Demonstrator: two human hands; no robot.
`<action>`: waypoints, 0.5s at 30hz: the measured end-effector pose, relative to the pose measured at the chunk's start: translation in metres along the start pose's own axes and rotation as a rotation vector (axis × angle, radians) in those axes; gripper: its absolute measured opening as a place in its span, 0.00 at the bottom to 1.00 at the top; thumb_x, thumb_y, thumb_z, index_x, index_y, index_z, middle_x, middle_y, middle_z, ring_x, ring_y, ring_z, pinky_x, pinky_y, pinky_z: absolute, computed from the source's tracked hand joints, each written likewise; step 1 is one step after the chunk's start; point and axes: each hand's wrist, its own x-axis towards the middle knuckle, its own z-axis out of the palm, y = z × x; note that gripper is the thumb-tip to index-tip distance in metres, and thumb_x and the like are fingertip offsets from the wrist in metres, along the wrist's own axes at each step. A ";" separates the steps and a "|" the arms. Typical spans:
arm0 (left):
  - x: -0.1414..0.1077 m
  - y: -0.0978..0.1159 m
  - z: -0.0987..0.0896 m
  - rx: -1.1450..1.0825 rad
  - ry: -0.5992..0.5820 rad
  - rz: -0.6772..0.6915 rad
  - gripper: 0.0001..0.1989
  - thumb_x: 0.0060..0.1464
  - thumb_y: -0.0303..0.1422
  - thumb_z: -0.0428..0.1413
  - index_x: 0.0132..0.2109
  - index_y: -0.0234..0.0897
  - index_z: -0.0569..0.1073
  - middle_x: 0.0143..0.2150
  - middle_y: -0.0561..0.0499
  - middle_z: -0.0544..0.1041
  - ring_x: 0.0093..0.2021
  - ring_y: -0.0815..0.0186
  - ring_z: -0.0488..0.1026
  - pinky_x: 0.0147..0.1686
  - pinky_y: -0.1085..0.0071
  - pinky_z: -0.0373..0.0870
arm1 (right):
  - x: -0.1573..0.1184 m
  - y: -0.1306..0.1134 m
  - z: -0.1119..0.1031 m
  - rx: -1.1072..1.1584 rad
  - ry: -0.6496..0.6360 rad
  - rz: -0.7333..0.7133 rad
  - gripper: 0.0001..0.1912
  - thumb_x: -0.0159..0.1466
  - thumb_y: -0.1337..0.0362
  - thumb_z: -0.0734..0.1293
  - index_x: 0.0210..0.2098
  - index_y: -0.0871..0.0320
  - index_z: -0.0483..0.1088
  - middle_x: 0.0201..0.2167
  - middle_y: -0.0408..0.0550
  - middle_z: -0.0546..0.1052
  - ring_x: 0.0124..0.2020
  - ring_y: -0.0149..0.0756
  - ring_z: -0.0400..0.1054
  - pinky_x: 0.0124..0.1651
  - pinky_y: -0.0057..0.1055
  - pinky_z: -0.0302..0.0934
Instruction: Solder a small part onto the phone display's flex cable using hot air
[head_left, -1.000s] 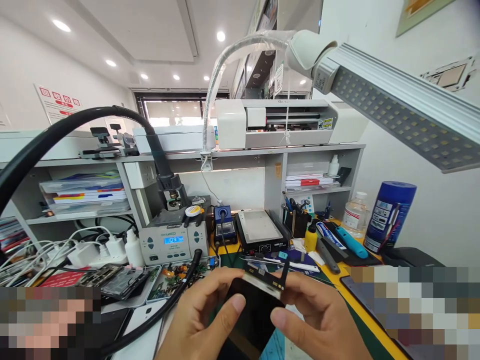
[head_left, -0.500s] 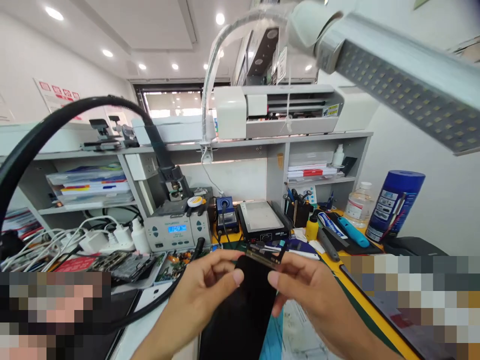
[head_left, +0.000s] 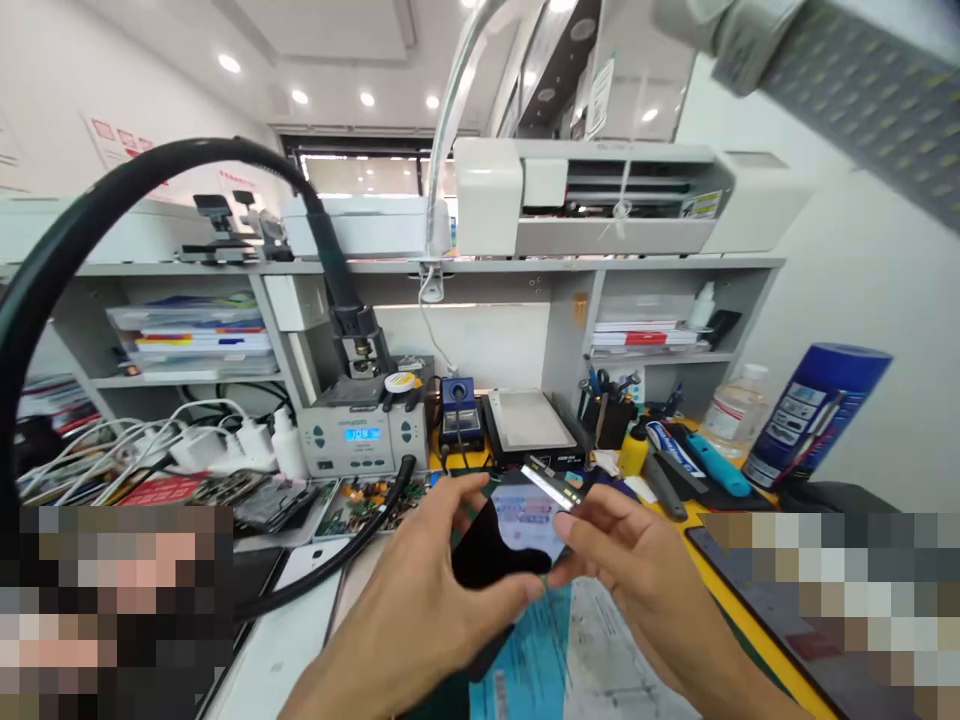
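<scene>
A glossy black phone screen (head_left: 517, 515), with a bright reflection across it, is held up over the bench at the middle of the head view. Along its far edge runs a thin flex-cable strip (head_left: 553, 487) with small gold contacts. My left hand (head_left: 420, 585) is wrapped round the left side of the screen, its thumb stretched across the near part. With thumb and fingers, my right hand (head_left: 637, 555) pinches the right edge near the strip. Below lie a blue sheet (head_left: 525, 650) and a whitish printed sheet (head_left: 611, 650).
Behind the hands stand a grey rework station (head_left: 364, 440), a soldering unit (head_left: 459, 410) and a flat heating plate (head_left: 529, 420). A black hose (head_left: 330, 575) crosses at left. Circuit boards (head_left: 364, 505) lie beside it. A yellow bottle (head_left: 634, 450) and blue canister (head_left: 817, 415) stand right.
The screen has tilted up and turned, now catching a reflection. My left thumb has moved from its far corner to the nearer part. The head view has shifted slightly.
</scene>
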 end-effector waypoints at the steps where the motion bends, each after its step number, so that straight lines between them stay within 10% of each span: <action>1: -0.001 -0.002 0.005 0.113 0.025 0.081 0.35 0.48 0.43 0.68 0.61 0.46 0.67 0.54 0.45 0.74 0.52 0.51 0.72 0.50 0.57 0.70 | 0.000 0.001 0.000 -0.022 0.005 -0.026 0.15 0.61 0.54 0.78 0.34 0.59 0.77 0.30 0.42 0.76 0.27 0.34 0.75 0.32 0.30 0.73; 8: -0.002 -0.021 0.026 0.522 0.320 0.432 0.31 0.55 0.38 0.59 0.64 0.42 0.63 0.59 0.41 0.73 0.56 0.49 0.74 0.51 0.54 0.77 | -0.012 -0.004 0.010 -0.032 0.072 -0.122 0.21 0.60 0.50 0.77 0.45 0.57 0.78 0.34 0.47 0.80 0.29 0.40 0.78 0.38 0.37 0.74; 15: 0.003 -0.031 0.023 0.626 0.381 0.661 0.31 0.63 0.31 0.54 0.70 0.40 0.56 0.62 0.39 0.68 0.64 0.51 0.66 0.60 0.57 0.69 | -0.018 -0.009 0.005 -0.091 0.150 -0.157 0.19 0.62 0.46 0.74 0.36 0.57 0.80 0.27 0.46 0.79 0.27 0.42 0.78 0.35 0.35 0.69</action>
